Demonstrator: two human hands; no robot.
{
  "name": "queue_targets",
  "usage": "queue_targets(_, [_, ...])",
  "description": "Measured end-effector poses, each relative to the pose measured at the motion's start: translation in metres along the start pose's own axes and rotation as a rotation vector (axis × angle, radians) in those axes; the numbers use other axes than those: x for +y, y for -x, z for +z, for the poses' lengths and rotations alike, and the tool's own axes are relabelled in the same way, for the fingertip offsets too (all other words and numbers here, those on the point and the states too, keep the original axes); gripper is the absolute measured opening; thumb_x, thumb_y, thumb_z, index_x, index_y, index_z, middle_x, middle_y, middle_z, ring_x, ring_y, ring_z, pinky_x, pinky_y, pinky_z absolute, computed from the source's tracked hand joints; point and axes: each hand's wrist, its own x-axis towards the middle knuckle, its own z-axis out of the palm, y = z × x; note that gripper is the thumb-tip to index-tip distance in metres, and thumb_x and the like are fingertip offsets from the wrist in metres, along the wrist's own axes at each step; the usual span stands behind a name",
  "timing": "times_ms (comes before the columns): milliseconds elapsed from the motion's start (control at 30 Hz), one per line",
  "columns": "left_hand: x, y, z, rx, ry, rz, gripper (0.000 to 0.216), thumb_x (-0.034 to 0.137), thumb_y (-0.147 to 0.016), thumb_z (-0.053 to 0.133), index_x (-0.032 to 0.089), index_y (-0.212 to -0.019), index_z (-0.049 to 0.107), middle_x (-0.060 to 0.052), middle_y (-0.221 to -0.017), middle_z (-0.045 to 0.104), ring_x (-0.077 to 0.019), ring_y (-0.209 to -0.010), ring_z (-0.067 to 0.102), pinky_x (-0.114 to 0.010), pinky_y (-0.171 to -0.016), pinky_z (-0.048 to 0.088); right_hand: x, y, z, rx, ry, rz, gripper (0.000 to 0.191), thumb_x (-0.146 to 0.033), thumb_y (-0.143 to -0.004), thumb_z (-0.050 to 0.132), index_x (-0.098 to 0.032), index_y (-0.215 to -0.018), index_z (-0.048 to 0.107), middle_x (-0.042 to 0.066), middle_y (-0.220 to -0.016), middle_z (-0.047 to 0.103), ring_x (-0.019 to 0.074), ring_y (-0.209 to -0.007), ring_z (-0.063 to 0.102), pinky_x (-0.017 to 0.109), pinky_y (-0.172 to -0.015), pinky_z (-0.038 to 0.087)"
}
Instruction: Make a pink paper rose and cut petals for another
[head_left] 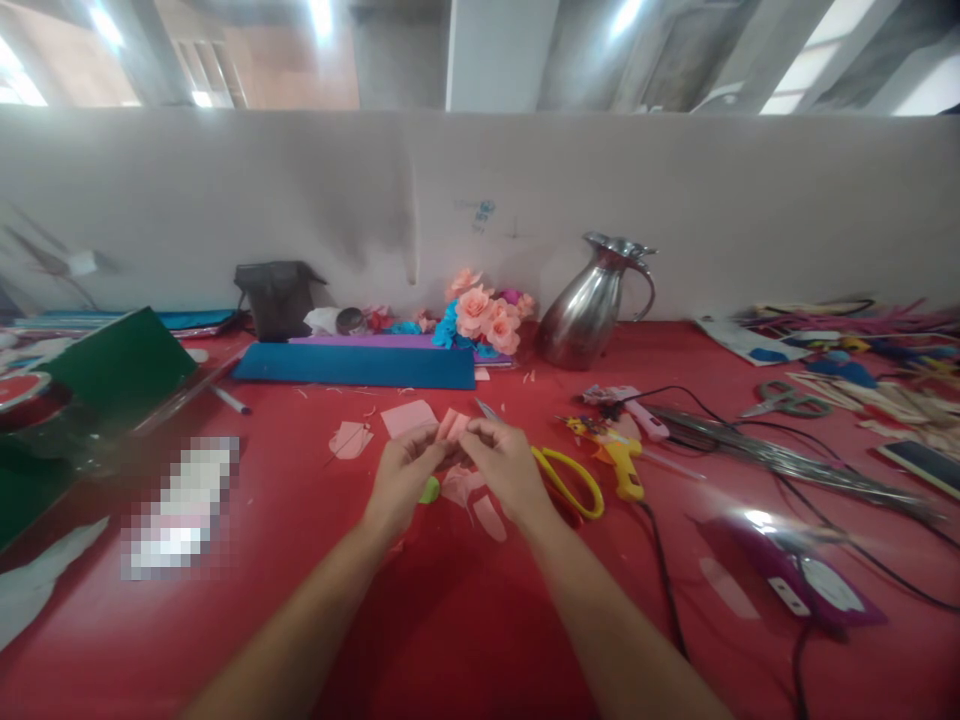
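Note:
Between the fingertips of both hands is a small folded piece of pink paper (452, 425). My left hand (405, 470) pinches it from the left, and my right hand (504, 462) grips its right side. Cut pink paper pieces (491, 518) lie on the red table just below the hands, along with a bit of green (430, 490) partly covered by my left hand. Behind my left hand rests a flat pink sheet (409, 417), and another pink piece (350, 440) is farther left. Yellow-handled scissors (574, 483) lie right beside my right hand, their blades partly hidden by it.
A yellow glue gun (627, 470) and a pink glue gun (646, 420) with black cords sit to the right, near bundled wires (795, 460). At the back stand a steel jug (587, 305), paper flowers (480, 312) and a blue folded sheet (352, 367). Green card (124, 370) leans at left.

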Motion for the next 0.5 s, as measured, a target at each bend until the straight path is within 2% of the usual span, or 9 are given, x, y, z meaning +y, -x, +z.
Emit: queue_targets(500, [0.0018, 0.0002, -0.0022, -0.069, 0.025, 0.037, 0.024, 0.013, -0.072, 0.056, 0.013, -0.091, 0.070, -0.007, -0.089, 0.070, -0.0183, -0.081, 0.065, -0.032, -0.081, 0.049, -0.0057, 0.0014, -0.0003, -0.036, -0.067, 0.000, 0.017, -0.017, -0.069, 0.048, -0.019, -0.058, 0.060, -0.002, -0.056, 0.063, 0.0141, -0.055, 0.062, 0.024, -0.056, 0.049])
